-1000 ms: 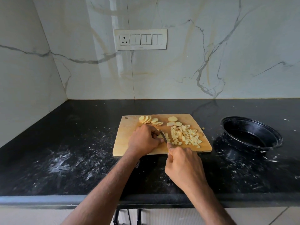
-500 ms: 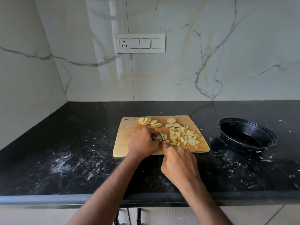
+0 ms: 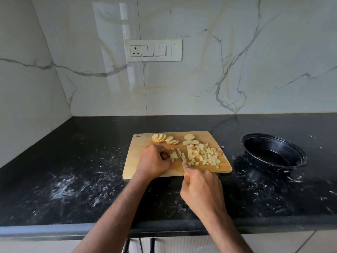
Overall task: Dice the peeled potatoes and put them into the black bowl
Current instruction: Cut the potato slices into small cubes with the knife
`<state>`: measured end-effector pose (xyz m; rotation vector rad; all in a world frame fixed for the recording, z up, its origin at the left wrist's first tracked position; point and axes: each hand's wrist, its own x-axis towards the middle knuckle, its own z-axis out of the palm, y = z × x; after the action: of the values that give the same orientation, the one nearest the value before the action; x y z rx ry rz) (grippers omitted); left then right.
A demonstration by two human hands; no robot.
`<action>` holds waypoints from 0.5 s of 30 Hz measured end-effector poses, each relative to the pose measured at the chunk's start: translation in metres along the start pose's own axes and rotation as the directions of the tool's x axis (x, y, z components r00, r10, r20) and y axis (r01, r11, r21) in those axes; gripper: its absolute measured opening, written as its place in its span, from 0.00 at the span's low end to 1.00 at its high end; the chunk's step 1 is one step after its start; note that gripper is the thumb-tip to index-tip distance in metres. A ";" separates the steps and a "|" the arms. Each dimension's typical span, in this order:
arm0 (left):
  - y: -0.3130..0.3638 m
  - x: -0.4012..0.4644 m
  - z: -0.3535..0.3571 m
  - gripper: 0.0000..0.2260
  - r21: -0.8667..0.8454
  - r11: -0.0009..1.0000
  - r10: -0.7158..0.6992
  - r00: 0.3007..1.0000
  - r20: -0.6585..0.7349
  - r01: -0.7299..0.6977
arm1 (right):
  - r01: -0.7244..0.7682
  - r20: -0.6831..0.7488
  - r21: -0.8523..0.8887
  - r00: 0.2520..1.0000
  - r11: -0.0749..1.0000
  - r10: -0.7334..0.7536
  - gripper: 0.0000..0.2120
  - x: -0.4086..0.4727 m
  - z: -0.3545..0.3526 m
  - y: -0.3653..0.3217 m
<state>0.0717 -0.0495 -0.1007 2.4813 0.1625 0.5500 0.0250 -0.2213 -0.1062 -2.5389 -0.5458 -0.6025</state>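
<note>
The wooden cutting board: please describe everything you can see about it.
The pale rectangular wooden cutting board lies flat on the black speckled countertop, left of the black bowl. It has rounded corners and a small hole in its far left corner. Round potato slices lie along its far edge, a heap of diced potato on its right half. The left hand rests on it, holding a potato piece beside the knife blade.
</note>
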 end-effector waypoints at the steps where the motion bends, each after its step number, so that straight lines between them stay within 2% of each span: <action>1: 0.000 0.000 0.000 0.10 -0.004 1.000 0.000 1.000 0.000 0.000 | -0.002 0.007 0.011 1.000 1.000 0.001 0.19 0.001 0.001 0.001; 5: -0.001 0.003 0.000 0.13 -0.013 1.000 -0.007 1.000 0.021 0.007 | 0.006 0.032 0.056 0.999 0.998 -0.008 0.21 0.005 0.001 0.002; 15: -0.003 0.009 0.005 0.11 -0.004 1.000 -0.031 0.999 0.036 0.031 | 0.015 0.081 0.038 0.997 0.999 -0.018 0.18 0.009 0.005 0.004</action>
<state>0.0821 -0.0477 -0.1024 2.4786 0.1850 0.4927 0.0358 -0.2192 -0.1067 -2.5348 -0.6017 -0.4919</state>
